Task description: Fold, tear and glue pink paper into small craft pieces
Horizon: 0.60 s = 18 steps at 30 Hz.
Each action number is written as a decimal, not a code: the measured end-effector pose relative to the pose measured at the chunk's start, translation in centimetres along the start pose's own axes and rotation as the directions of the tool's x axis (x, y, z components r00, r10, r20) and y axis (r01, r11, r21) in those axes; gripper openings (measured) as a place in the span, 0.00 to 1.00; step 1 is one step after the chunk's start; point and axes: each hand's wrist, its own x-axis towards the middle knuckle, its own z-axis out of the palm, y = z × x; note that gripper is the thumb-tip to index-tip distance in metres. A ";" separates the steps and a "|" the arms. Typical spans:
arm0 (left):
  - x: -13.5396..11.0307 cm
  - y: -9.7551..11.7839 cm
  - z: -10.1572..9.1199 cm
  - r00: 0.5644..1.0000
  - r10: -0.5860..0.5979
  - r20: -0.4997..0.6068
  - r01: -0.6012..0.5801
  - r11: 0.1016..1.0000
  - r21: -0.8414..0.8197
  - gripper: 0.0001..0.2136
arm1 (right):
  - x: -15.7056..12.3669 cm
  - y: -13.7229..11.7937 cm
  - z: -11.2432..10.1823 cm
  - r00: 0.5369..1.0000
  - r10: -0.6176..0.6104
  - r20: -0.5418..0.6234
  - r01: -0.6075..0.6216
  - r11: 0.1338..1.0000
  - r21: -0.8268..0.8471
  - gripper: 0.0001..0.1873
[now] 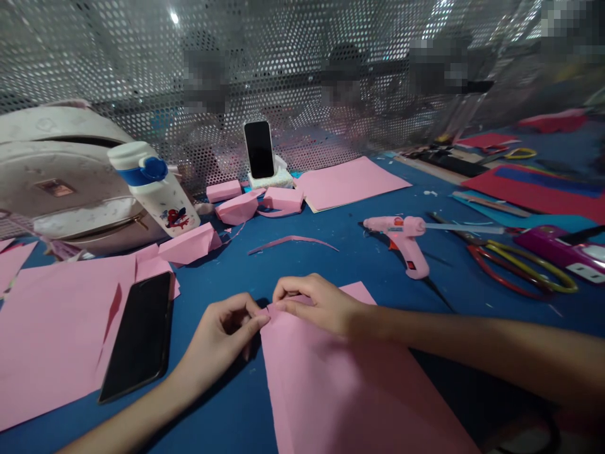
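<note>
A large sheet of pink paper (pixel 340 391) lies on the blue table in front of me, with a narrow fold or crease along its left edge. My left hand (pixel 231 328) pinches the sheet's far left corner between thumb and forefinger. Just right of it, my right hand (pixel 321 306) grips the far edge, its fingers curled over the paper and its thumb on top. A small slit or notch shows in the edge between the two hands. Beyond them lies a thin curved pink paper strip (pixel 293 239).
A pink glue gun (pixel 399 236) and red-and-yellow-handled scissors (pixel 520 268) lie right. Left are a black phone (pixel 139 334), pink sheets (pixel 57 328), a white bottle (pixel 155 189) and a backpack (pixel 61 170). Folded pink pieces (pixel 236 207) and an upright phone (pixel 259 150) stand behind.
</note>
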 end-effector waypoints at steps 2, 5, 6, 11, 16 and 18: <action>0.2 0.2 -0.3 1.000 -0.003 -0.013 0.003 1.000 -0.008 0.19 | 0.1 0.1 -0.4 1.000 0.000 -0.005 -0.001 0.999 -0.038 0.09; 0.5 0.4 -0.7 1.000 -0.024 0.016 0.024 1.000 0.019 0.19 | 0.2 0.4 -0.9 0.999 0.026 -0.028 -0.027 0.998 -0.052 0.09; 0.6 0.4 -0.8 0.998 -0.036 0.043 0.035 0.999 0.032 0.19 | 0.2 0.4 -1.0 0.999 0.032 -0.035 -0.033 0.998 -0.046 0.08; 0.9 0.2 -1.1 0.987 -0.099 0.128 0.091 0.994 0.063 0.16 | 0.3 0.5 -0.8 0.999 0.023 -0.047 -0.022 1.000 0.003 0.08; 0.8 -0.1 -1.2 0.988 -0.119 0.102 0.112 0.991 0.070 0.16 | 0.3 0.6 -0.7 0.998 0.034 -0.056 -0.033 0.999 0.023 0.09; 0.6 -0.1 -1.2 0.990 -0.109 0.084 0.103 0.992 0.069 0.16 | 0.2 0.6 -0.6 0.997 0.038 -0.060 -0.036 0.999 0.036 0.10</action>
